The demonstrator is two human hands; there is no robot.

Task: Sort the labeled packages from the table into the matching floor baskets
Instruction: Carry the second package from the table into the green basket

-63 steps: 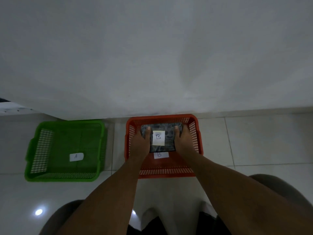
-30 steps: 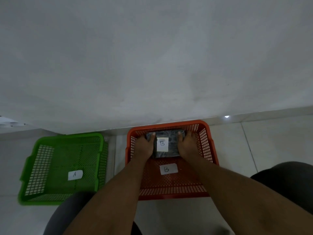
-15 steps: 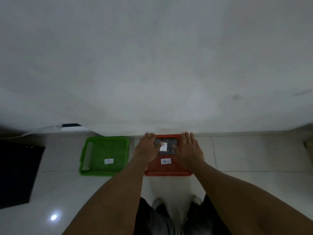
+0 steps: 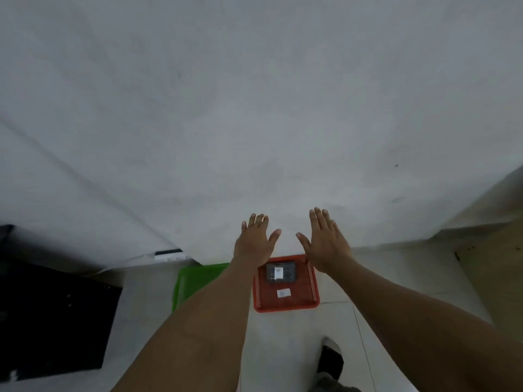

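A dark package [image 4: 280,273] with a white label lies flat in the far half of the orange basket [image 4: 285,304] on the floor. A second white label sits on the basket's bottom nearer to me. The green basket [image 4: 188,281] stands to its left, partly hidden by my left forearm. My left hand [image 4: 254,240] and my right hand [image 4: 325,240] hover high above the baskets, both with fingers spread and holding nothing.
A white wall [image 4: 254,108] fills the upper view and meets the tiled floor [image 4: 283,349] behind the baskets. A black object [image 4: 53,318] lies on the floor at left. My dark shoe [image 4: 331,360] shows at the bottom right. A beige surface [image 4: 492,267] is at right.
Both hands let go of the package, which stays in the orange basket. My hands and my view rose well above the floor, so the baskets look small now.
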